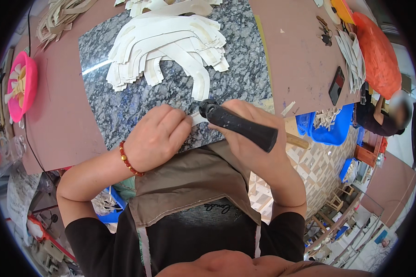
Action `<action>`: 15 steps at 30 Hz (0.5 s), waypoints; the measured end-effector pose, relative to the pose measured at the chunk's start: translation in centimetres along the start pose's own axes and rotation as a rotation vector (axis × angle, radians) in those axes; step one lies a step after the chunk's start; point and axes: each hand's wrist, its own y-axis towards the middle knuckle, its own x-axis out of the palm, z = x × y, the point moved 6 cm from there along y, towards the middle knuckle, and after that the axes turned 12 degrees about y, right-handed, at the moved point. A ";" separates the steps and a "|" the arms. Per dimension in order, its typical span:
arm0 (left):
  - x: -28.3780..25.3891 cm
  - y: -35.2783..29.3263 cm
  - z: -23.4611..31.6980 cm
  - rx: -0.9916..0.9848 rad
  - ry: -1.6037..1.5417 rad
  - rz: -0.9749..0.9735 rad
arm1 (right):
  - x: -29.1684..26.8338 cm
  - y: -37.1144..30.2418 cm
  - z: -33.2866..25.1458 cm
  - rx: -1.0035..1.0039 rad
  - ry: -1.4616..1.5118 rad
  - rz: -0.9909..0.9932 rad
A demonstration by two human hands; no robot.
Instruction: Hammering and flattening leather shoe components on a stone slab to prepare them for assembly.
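My left hand (155, 134) is closed, its fingers pinching a narrow white strip (198, 118) against a grey speckled stone slab (108, 108). My right hand (259, 134) wraps round a hammer with a long black head (240, 124) that flares toward me. The hammer's round end is over the far end of the pinched strip. Its pale wooden handle (297, 141) sticks out to the right of the hand; the grip is mostly hidden. Just beyond lies a fanned pile of curved white strips (166, 44), one of them reaching down close to the hammer head.
A pink basket (31, 85) holds pale pieces at the left. To the right are a phone (337, 85), keys (326, 34), more strips (351, 60) and a red plastic bag (379, 55). Blue crates (330, 134) stand below the table edge. Another person (383, 115) sits at the far right.
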 end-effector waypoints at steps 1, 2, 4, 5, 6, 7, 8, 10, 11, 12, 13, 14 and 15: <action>0.3 0.1 0.8 0.001 0.025 -0.024 | -0.4 -0.2 0.1 -0.006 -0.005 -0.012; 0.7 0.2 1.6 0.002 0.050 -0.048 | -0.9 -0.3 -0.1 -0.023 -0.009 -0.016; 1.0 0.7 2.4 -0.024 0.062 -0.066 | -1.1 -0.7 -0.3 -0.042 -0.012 -0.021; 1.1 0.8 2.5 -0.036 0.074 -0.090 | -0.8 -0.9 -0.4 -0.027 -0.020 -0.027; 1.1 0.5 2.6 -0.037 0.074 -0.090 | -0.5 -1.0 -0.4 -0.013 -0.028 -0.034; 1.0 -0.1 2.6 -0.072 0.053 -0.087 | -0.7 -0.9 0.3 0.027 0.101 -0.036; 0.9 -0.6 2.5 -0.108 0.032 -0.083 | -1.1 -0.8 0.4 0.020 0.101 -0.043; 0.8 -0.7 2.7 -0.116 0.036 -0.071 | -1.7 -0.7 0.2 -0.019 -0.035 -0.013; 0.7 -0.8 2.8 -0.116 0.036 -0.062 | -1.7 -0.6 0.0 -0.034 -0.080 -0.015; 0.7 -0.8 3.0 -0.123 0.035 -0.062 | -1.4 -0.7 -0.5 -0.036 -0.080 -0.021; 0.6 -0.7 3.0 -0.131 0.033 -0.065 | -0.6 -0.9 -1.1 -0.040 -0.099 -0.078; 0.5 -0.6 3.0 -0.139 0.032 -0.068 | 0.0 -1.0 -1.5 -0.044 -0.118 -0.134; 0.2 -1.1 3.0 -0.144 0.033 -0.068 | -0.3 -1.2 -0.9 -0.059 0.060 -0.091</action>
